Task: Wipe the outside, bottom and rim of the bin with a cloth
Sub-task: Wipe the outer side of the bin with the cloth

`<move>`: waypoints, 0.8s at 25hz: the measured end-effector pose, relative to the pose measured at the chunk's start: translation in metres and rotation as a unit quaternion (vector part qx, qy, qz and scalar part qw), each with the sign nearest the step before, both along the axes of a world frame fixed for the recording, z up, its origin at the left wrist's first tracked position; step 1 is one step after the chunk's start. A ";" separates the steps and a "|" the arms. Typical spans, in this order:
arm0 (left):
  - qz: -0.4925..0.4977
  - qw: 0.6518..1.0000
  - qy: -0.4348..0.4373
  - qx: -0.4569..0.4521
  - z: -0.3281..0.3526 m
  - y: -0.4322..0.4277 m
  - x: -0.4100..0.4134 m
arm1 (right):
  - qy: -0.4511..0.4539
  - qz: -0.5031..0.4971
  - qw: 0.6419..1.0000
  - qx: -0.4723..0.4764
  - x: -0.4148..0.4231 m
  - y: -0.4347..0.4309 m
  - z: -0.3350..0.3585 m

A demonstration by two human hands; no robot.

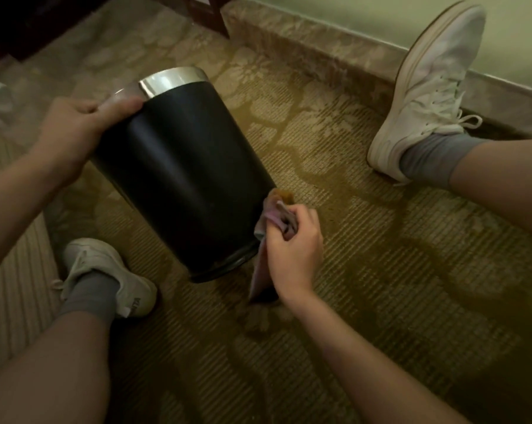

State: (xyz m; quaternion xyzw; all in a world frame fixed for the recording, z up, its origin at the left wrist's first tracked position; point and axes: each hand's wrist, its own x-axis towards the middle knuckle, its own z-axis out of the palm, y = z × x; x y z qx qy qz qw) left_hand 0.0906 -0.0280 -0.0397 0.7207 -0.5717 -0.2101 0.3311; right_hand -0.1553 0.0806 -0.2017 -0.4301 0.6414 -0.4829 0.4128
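1. A person sits on a patterned beige and olive carpet (381,270), seen from above, with legs spread and a bin between them.
2. The black round bin (185,169) is tipped over at a slant in the middle left of the scene. Its shiny silver rim (173,79) points to the far side and its base points to the near side.
3. The left hand (81,130) grips the bin's left side just below the silver rim, with the fingers curled around the wall.
4. The right hand (292,249) is closed around a bunched pinkish-grey cloth (277,215). It presses the cloth against the bin's right side, close to the base. A loose end of the cloth hangs down beneath the wrist.
5. A white sneaker (105,270) over a grey sock lies near the bin's base on the left.
6. A second white sneaker (433,87), also over a grey sock, rests far right beside the wall's skirting.
7. A dark wooden furniture leg (209,13) stands at the far edge of the scene.
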 end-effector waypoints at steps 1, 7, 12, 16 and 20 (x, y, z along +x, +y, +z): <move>0.001 1.000 0.004 0.000 0.001 0.006 -0.003 | -0.014 -0.017 1.000 0.005 0.001 -0.006 -0.001; 0.007 0.998 0.055 0.002 0.000 0.022 0.003 | -0.043 -0.049 0.998 0.011 0.004 -0.047 -0.003; 0.039 0.997 0.064 -0.013 -0.007 0.028 0.016 | -0.142 -0.022 0.986 0.083 -0.004 -0.084 -0.012; 0.033 0.998 0.048 -0.019 -0.008 0.031 0.019 | -0.239 0.009 0.947 0.214 -0.002 -0.126 -0.041; 0.013 1.000 0.015 -0.022 -0.005 0.033 0.017 | -0.278 0.068 0.908 0.305 -0.005 -0.141 -0.059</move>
